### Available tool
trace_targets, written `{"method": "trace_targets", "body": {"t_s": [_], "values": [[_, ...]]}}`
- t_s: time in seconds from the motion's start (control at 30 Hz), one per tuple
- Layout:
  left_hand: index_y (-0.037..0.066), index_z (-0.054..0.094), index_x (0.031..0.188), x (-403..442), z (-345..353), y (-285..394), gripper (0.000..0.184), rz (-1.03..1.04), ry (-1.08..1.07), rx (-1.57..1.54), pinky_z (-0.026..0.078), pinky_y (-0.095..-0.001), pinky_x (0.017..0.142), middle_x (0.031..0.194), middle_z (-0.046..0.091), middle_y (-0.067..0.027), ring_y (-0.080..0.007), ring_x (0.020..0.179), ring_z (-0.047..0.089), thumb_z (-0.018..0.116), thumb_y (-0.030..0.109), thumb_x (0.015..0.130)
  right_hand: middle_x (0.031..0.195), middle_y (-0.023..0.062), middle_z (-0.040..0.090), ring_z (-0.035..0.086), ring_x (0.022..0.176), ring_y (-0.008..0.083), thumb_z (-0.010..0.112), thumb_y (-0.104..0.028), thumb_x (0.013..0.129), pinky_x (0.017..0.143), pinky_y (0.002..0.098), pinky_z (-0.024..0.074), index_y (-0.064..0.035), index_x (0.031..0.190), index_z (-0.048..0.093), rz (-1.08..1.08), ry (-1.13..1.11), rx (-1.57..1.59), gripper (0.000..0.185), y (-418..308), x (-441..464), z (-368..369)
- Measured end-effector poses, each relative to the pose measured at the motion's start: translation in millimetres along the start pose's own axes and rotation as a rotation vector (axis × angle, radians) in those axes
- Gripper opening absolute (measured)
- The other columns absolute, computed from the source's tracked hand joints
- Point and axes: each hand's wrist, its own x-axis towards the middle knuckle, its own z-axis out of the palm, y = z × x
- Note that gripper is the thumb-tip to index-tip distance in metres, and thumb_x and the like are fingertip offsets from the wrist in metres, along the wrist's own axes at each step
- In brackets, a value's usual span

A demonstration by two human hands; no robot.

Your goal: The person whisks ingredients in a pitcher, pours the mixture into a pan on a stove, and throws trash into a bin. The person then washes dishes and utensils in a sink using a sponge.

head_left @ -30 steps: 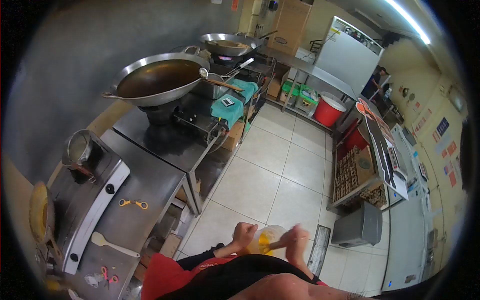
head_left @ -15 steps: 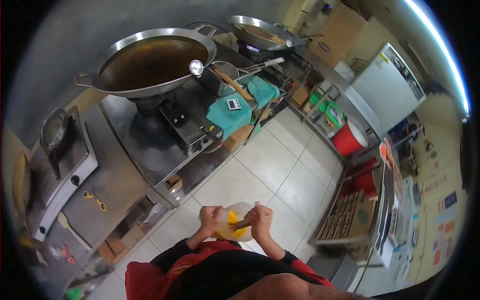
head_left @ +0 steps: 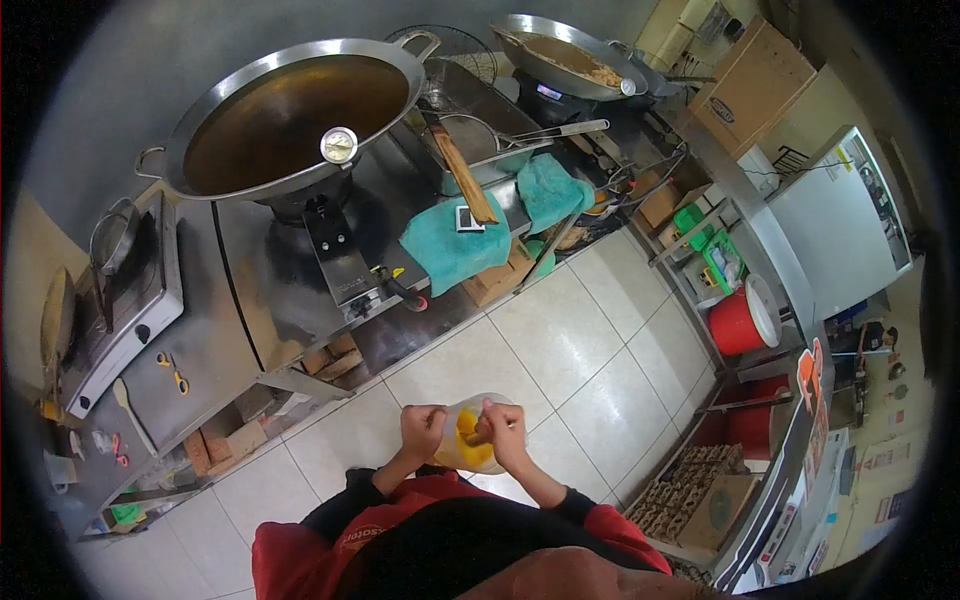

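Note:
Close to my body, my left hand [head_left: 423,432] is closed on the rim of a translucent container [head_left: 482,460]. Yellow liquid [head_left: 466,424] lies inside it. My right hand [head_left: 503,430] is closed around the handle of a whisk, whose lower end is over the yellow liquid and mostly hidden by the fingers. A large wok [head_left: 290,125] of dark oil stands on the burner ahead, with a round thermometer [head_left: 339,146] at its rim. A small timer [head_left: 467,219] rests on a green cloth [head_left: 450,245], beside a wooden stick [head_left: 462,175].
Left on the steel counter [head_left: 215,345] are yellow scissors [head_left: 174,373], a spatula [head_left: 133,415] and a white stove [head_left: 135,345]. A second wok [head_left: 570,62] is farther back. Egg trays [head_left: 685,495] and a red bucket [head_left: 738,325] stand right. A person [head_left: 875,338] is at far right.
The view has shifted, bringing the big wok and the cloth nearer. My left hand stays on the container's rim, while my right hand has moved with the whisk over the yellow liquid.

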Motion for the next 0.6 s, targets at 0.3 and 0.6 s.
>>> {"method": "trace_targets", "body": {"t_s": [0.3,0.6], "values": [[-0.003,0.051,0.053,9,23,-7,0.023,-0.053,-0.010,-0.012,0.032,-0.0301,0.036,0.043,0.042,-0.0163,-0.0194,0.034,0.045,0.048,0.014,0.069,0.042,0.0032,0.039,0.037,0.040,0.0087,0.044,-0.019,0.082,0.040,0.0214,0.0266,-0.0034,0.047,0.041,-0.046,-0.092,-0.068,0.039,-25,6,-14],[-0.003,0.057,0.060,12,30,3,0.020,-0.020,-0.062,0.051,0.035,-0.0280,0.038,0.045,0.046,-0.0154,-0.0190,0.037,0.049,0.050,0.015,0.069,0.039,0.0013,0.035,0.035,0.036,0.0102,0.043,-0.022,0.083,0.037,0.0217,0.0263,-0.0044,0.044,0.038,-0.263,0.000,0.018,0.043,-57,-5,-17]]}}
